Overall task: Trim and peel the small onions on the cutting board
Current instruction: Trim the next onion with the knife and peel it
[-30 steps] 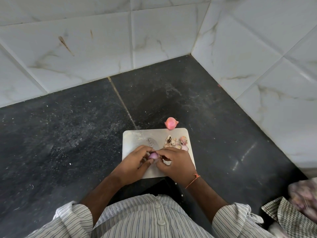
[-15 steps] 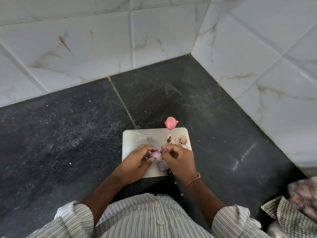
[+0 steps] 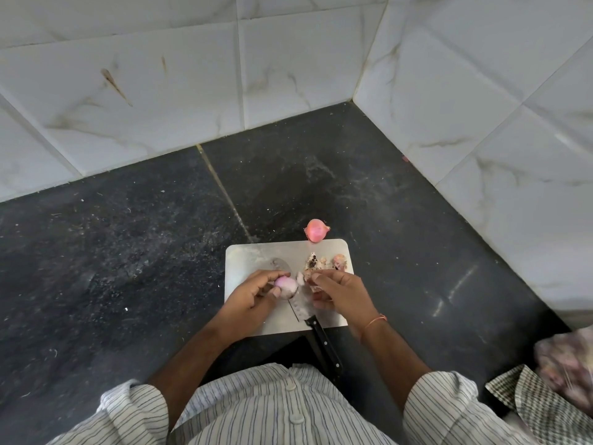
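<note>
Peeling, head view: your left hand (image 3: 253, 303) is pinching the small onion (image 3: 286, 285) in closed fingers above the cutting board (image 3: 247, 261); your right hand (image 3: 340, 292) is gripping a skin strip (image 3: 301, 278). Pulling away along the bulb is tearing least. The knife (image 3: 316, 329) is lying between the hands, the unpeeled onion (image 3: 316, 230) just beyond the board on the bench (image 3: 128, 239).

Half-peeled pink onion (image 3: 286, 285) over steel cutting board (image 3: 245, 261) (unpeeled onion (image 3: 316, 230) just beyond)

Onion (image 3: 286, 285) in left hand (image 3: 250, 300) (half-peeled)
</note>
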A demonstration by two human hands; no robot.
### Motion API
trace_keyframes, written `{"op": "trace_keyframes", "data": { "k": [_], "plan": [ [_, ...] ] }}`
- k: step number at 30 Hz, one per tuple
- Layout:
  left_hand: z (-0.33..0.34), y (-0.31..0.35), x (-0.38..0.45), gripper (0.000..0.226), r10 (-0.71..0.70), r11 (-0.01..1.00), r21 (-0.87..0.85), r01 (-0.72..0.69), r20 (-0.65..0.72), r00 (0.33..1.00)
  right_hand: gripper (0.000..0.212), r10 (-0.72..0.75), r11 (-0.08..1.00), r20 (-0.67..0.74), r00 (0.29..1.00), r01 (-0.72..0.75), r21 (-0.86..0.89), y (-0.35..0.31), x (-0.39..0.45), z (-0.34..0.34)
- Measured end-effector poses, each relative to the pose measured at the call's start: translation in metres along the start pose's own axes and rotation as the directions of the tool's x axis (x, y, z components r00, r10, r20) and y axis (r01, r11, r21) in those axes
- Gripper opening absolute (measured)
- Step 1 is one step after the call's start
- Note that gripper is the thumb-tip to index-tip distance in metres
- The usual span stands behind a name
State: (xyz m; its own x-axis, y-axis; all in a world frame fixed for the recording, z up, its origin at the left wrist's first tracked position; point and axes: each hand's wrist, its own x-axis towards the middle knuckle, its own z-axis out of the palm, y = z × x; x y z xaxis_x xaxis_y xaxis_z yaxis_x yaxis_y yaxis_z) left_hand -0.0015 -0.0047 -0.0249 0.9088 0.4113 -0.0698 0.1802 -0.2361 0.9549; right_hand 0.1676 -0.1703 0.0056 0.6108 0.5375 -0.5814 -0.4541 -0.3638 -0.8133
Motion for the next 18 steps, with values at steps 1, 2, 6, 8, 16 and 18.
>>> {"op": "trace_keyframes", "data": {
  "k": [1, 2, 6, 8, 16, 18],
  "plan": [
    [0.001, 0.001, 0.001, 0.036, -0.003, 1.0, -0.013, 0.003, 0.004, 1.0, 0.018, 0.033, 0.999, 0.051, 0.998, -0.034, 0.014, 0.0, 0.0, 0.002],
    [0.002, 0.001, 0.001, 0.037, -0.006, 1.0, -0.025, 0.006, 0.009, 1.0, 0.021, 0.061, 0.997, 0.098, 0.993, -0.065, 0.043, 0.002, 0.0, 0.004],
    [0.004, 0.001, 0.004, 0.036, -0.021, 0.999, -0.042, 0.022, 0.03, 0.999, 0.022, 0.064, 0.976, 0.152, 0.986, -0.093, 0.198, 0.002, -0.002, 0.011],
    [0.004, 0.0, 0.005, 0.036, -0.044, 0.998, -0.052, 0.046, 0.034, 0.998, 0.012, 0.041, 0.97, 0.136, 0.99, -0.072, 0.233, 0.001, -0.002, 0.009],
    [0.006, -0.004, 0.009, 0.036, -0.119, 0.989, -0.083, 0.122, 0.034, 0.992, 0.006, 0.1, 0.981, -0.168, 0.981, -0.069, 0.18, 0.002, 0.016, -0.007],
    [0.007, -0.004, 0.011, 0.036, -0.137, 0.984, -0.109, 0.139, 0.027, 0.99, 0.012, 0.066, 0.996, -0.259, 0.964, -0.079, -0.039, 0.006, 0.025, -0.016]
  ]
}}
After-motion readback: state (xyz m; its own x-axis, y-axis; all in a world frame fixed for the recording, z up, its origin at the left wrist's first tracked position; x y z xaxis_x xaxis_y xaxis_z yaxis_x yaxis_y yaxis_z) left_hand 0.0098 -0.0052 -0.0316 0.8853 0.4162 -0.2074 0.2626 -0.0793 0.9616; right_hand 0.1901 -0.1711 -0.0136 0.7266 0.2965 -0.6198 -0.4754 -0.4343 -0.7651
